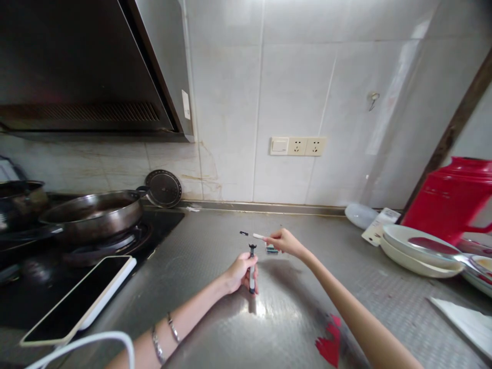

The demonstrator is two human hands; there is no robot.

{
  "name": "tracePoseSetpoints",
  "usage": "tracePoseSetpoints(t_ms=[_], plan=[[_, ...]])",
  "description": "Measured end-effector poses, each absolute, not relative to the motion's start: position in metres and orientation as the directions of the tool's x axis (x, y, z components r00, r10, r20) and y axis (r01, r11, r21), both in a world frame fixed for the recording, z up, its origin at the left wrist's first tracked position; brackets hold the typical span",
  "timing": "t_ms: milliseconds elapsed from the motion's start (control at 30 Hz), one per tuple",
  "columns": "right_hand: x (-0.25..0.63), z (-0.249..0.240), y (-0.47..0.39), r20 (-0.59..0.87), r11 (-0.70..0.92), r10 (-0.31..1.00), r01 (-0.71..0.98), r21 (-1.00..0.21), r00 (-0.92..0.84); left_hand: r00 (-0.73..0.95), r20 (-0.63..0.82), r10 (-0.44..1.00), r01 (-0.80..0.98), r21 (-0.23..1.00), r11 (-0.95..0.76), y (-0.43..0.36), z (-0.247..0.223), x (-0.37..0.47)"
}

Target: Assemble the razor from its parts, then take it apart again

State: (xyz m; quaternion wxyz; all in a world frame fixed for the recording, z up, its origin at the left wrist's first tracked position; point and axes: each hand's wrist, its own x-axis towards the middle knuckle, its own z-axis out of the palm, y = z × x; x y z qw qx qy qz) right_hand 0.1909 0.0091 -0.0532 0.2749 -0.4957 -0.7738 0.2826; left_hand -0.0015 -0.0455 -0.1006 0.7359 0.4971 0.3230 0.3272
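Observation:
My left hand (245,272) is closed around a slim grey and black razor handle (252,271), held upright with its forked black end on top. No blade head sits on that fork. My right hand (283,242) pinches a small white stick-like piece (258,236), which points left; its exact kind is too small to tell. Just left of its tip is a small black piece (244,233) that looks like a razor cartridge. Below my right hand lies a small teal and dark item (271,249), partly covered by the fingers.
A phone on a white block (82,300) and a white cable (111,335) are at left, beside the stove with a steel pan (96,212). Stacked plates (418,259), a red jug (446,197) and a white sheet (467,320) stand right. Red scraps (329,343) lie in front.

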Motion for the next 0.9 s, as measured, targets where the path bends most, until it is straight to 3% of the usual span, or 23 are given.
tracePoseSetpoints(t_ms=[267,400,667,900], plan=[[0.199,-0.049,0.018,0.197,0.37,0.925,0.653,-0.661,-0.325,0.489,-0.11,0.865,-0.193,0.954,0.23,-0.039,-0.097,-0.008],[0.201,-0.043,0.017,0.313,0.458,0.889,0.612,-0.645,-0.335,0.475,-0.096,0.875,-0.197,0.957,0.211,-0.035,-0.098,-0.01],[0.195,-0.04,0.01,0.575,0.51,0.804,0.676,-0.532,-0.154,0.454,-0.083,0.887,-0.206,0.959,0.195,-0.027,-0.096,-0.017],[0.194,-0.042,0.005,0.432,0.294,0.902,0.749,-0.593,-0.012,0.427,-0.078,0.901,-0.174,0.97,0.167,-0.028,-0.087,-0.02]])
